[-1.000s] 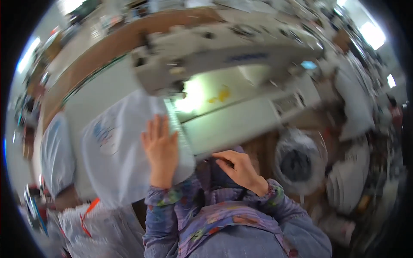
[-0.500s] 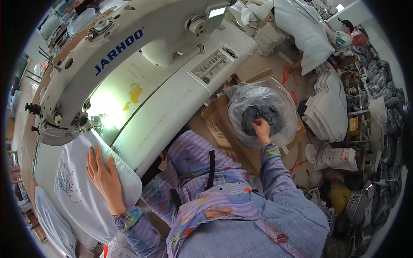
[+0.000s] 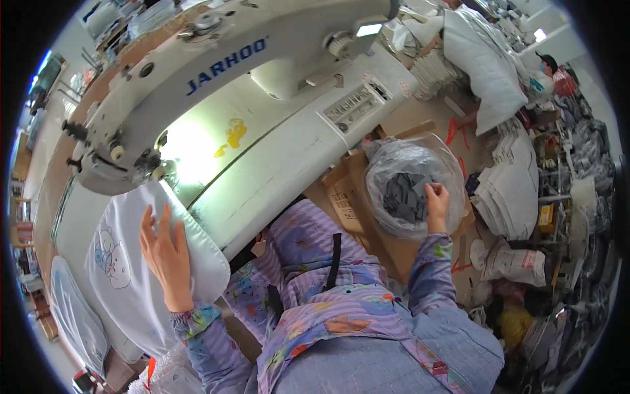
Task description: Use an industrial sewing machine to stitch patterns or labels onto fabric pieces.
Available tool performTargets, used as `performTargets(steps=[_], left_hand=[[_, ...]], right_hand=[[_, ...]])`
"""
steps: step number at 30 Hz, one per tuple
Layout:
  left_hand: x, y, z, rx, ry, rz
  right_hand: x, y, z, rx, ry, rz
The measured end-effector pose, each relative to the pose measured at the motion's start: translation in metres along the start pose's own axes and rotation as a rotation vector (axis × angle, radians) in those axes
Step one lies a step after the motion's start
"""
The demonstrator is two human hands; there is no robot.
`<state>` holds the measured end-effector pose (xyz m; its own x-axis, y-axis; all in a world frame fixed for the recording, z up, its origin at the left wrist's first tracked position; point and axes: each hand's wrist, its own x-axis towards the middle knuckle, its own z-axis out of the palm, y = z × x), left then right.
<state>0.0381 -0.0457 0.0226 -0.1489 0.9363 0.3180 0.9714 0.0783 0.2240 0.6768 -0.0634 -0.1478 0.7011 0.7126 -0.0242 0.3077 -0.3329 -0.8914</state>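
Note:
My left hand [image 3: 165,259] lies over a white fabric piece [image 3: 141,289] with stitched edges and a printed cartoon figure, its fingers spread apart. The fabric's upper corner reaches under the needle area of a sewing machine [image 3: 147,172], beside its bright lamp. Off to the right, my right hand [image 3: 437,205] is closed in a pinch on a small grey piece [image 3: 423,186]. It is above a clear plastic bag [image 3: 379,197] holding many similar dark grey pieces [image 3: 401,196]. Part of the held piece is hidden by my fingers.
The bag stands on brown cardboard [image 3: 341,200] beside the machine table [image 3: 289,157]. Stacked white padded panels [image 3: 508,187] and a white sack [image 3: 515,262] lie to the right. Another pale fabric piece [image 3: 75,315] hangs at the far left. A person [image 3: 558,75] is at the far right.
My right hand has lifted from among the grey pieces toward the bag's right side, with one piece now showing in its pinch. The whole view has shifted. My left hand remains at the fabric.

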Motion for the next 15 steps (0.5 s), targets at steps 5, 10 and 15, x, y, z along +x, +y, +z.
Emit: performTargets(steps=[5, 10, 15], left_hand=[[-0.001, -0.005, 0.021, -0.112, 0.067, -0.033], [0.002, -0.005, 0.02, -0.263, 0.111, -0.012], [0.0, -0.008, 0.015, -0.34, 0.189, -0.055]], right_hand=[[-0.056, -0.178, 0.064, 0.436, -0.437, 0.036], [-0.173, -0.304, 0.199, 0.157, -1.12, -0.265], [-0.24, -0.345, 0.316, 0.037, -1.272, -0.812]])
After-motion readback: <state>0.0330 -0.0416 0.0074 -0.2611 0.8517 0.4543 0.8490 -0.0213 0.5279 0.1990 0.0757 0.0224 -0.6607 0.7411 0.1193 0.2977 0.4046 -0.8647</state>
